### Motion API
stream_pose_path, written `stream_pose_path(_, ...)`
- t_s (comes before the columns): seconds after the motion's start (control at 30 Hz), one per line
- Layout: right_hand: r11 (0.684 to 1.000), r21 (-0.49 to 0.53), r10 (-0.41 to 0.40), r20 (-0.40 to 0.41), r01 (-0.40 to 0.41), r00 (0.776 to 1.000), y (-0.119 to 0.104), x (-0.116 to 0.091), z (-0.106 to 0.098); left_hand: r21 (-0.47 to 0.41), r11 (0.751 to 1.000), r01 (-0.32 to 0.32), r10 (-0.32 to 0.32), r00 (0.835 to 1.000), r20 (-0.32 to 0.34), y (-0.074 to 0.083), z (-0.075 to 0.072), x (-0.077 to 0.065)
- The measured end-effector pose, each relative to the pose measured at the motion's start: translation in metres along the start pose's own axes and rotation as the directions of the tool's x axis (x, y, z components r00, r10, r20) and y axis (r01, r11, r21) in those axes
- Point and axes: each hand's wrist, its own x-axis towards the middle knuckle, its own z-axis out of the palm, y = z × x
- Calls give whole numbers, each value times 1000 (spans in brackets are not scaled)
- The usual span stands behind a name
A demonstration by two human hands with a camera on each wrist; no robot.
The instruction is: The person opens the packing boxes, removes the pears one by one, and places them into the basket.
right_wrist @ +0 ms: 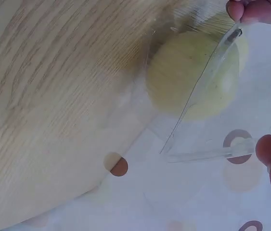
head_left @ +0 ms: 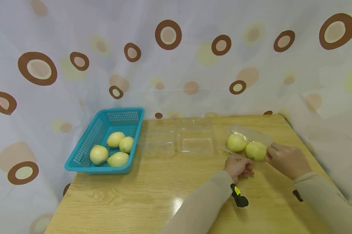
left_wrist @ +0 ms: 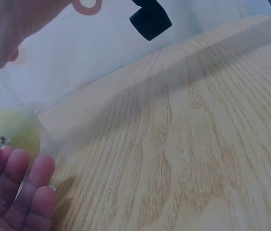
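In the head view, two pale yellow-green pears (head_left: 236,142) lie in a clear plastic box (head_left: 230,151) at the right of the table. My left hand (head_left: 238,166) pinches the box's near rim between thumb and fingertip; its other fingers curl loosely in the left wrist view. At the right end, my right hand (head_left: 288,160) pinches a clear plastic edge (right_wrist: 198,157), which stands apart from the lower rim in the right wrist view. One pear (right_wrist: 188,77) shows through the plastic there.
A blue basket (head_left: 102,169) with several pears stands at the table's left. Two clear plastic boxes (head_left: 197,151) sit side by side at the middle back. Behind the wooden table (head_left: 129,201) hangs a patterned curtain (head_left: 193,65).
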Motion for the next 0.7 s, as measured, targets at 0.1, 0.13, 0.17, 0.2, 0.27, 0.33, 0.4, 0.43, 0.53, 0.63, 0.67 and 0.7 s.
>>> stream_pose_path(0.1,1000,9,3,-3,-3,1000,0,-2,1,-3,1000,-17,17,1000,7,0,-1,-3)
stream_pose_path(0.13,1000,10,3,-8,-3,1000,-1,-3,2,-3,1000,-20,20,1000,10,0,-1,-4)
stream_pose_path(0.17,1000,10,3,-14,-3,1000,-1,-4,3,-2,1000,-22,22,1000,12,0,-2,-5)
stream_pose_path(0.2,1000,12,5,-20,-5,1000,-1,-5,3,-1,1000,-22,22,1000,15,1,-2,-6)
stream_pose_path(0.27,1000,16,12,-31,-12,999,-1,-7,4,-1,1000,-22,22,1000,20,2,-2,-8)
stream_pose_path(0.33,999,22,25,-34,-25,999,-1,-9,6,0,1000,-25,25,999,26,2,-3,-9)
stream_pose_path(0.4,999,20,51,-33,-50,998,0,-12,7,-1,1000,-27,27,999,34,3,-4,-9)
stream_pose_path(0.43,998,18,64,-35,-64,997,0,-14,8,-2,1000,-28,28,999,41,3,-4,-9)
stream_pose_path(0.53,994,16,110,-57,-109,992,1,-19,11,-7,999,-33,33,997,66,1,-6,-7)
stream_pose_path(0.63,987,30,160,-93,-158,983,1,-23,15,-7,999,-41,41,995,90,0,-7,-6)
stream_pose_path(0.67,984,36,180,-104,-177,978,1,-24,17,-5,999,-45,45,994,96,0,-7,-5)
stream_pose_path(0.7,979,36,201,-107,-199,974,1,-25,18,-4,999,-48,49,994,101,-1,-8,-5)
